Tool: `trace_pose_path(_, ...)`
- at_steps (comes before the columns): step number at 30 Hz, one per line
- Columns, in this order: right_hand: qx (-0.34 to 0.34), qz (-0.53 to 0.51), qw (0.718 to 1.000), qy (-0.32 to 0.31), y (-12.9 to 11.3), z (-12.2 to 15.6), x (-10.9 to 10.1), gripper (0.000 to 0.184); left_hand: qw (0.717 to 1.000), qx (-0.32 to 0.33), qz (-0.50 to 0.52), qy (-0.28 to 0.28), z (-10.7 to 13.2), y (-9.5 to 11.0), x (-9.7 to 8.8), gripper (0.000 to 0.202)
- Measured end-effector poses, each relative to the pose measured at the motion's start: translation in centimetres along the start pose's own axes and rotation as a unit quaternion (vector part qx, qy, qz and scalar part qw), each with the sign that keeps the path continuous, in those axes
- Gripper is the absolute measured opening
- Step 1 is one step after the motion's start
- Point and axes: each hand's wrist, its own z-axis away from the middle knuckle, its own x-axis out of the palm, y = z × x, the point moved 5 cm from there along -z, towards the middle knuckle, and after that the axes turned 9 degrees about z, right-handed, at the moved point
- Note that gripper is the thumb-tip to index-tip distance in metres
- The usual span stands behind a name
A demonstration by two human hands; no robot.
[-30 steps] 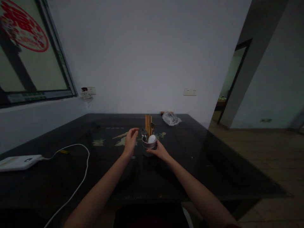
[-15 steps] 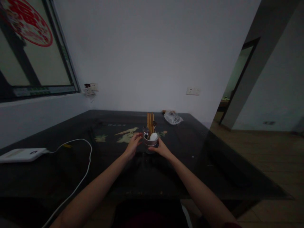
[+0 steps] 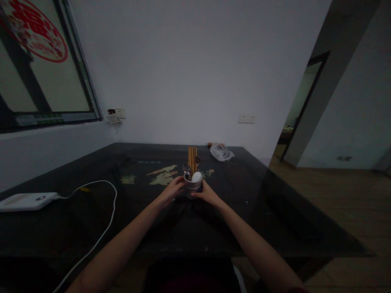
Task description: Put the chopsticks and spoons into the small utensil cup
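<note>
A light-coloured cup (image 3: 193,186) stands upright on the dark table in front of me. In it are several wooden chopsticks (image 3: 192,158), metal spoons (image 3: 186,167) and a white rounded spoon (image 3: 196,176). My left hand (image 3: 173,190) rests its fingers against the cup's left side. From the right, my right hand (image 3: 208,193) grips the cup, its thumb across the front. The fingers behind the cup are hidden.
Near the far edge lies a clear plastic bag (image 3: 221,152) beside a brown object (image 3: 211,145). On the left, a white power bank (image 3: 29,201) trails a white cable (image 3: 114,203) over the near edge. A wall outlet (image 3: 246,118) is behind the table.
My left hand has moved right, from just beside the cup onto its left side. My right hand keeps its hold. The view has shifted slightly.
</note>
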Motion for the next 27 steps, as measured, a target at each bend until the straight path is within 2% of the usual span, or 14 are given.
trace_pose_path(13, 0.022, 0.034, 0.998, 0.041, 0.4, 0.0, -0.4, 0.081, 0.999, -0.010, 0.043, -0.017, -0.1, -0.9, 0.2, 0.041)
trace_pose_path(21, 0.041, 0.045, 0.998, 0.024, -0.4, 0.3, -1.2, 0.072, 0.998, -0.018, 0.050, -0.013, -0.4, -1.9, 0.6, 0.042)
trace_pose_path(27, 0.033, 0.040, 0.998, 0.027, 0.0, 1.1, -2.7, 0.074, 0.997, -0.031, 0.040, -0.062, -0.6, -1.9, 1.7, 0.044)
